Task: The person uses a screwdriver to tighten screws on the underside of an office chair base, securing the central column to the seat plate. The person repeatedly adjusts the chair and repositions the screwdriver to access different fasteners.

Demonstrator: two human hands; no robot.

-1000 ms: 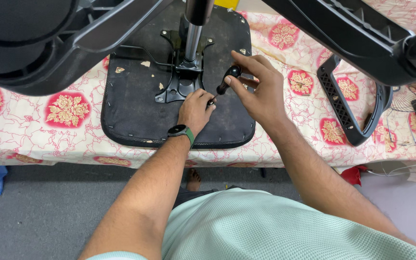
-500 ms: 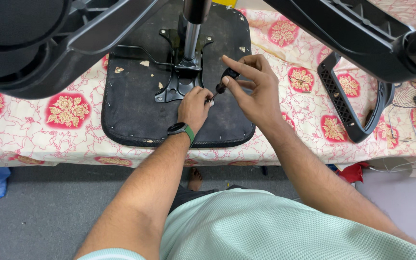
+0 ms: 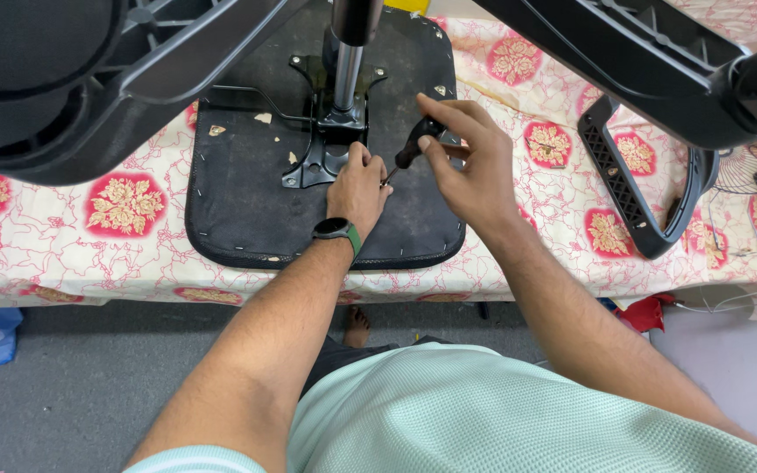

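The counter, under a floral red-and-cream cloth, carries an upturned black fabric chair seat, its star base cut off above. The right hand closes on a black-handled screwdriver; the left hand, curled, hides its tip.

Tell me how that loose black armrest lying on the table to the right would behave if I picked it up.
The armrest looks like a moulded plastic loop with an open lattice, so it is probably stiff and fairly light. Its curved, flat shape suggests it would slide on the floral cloth rather than roll.
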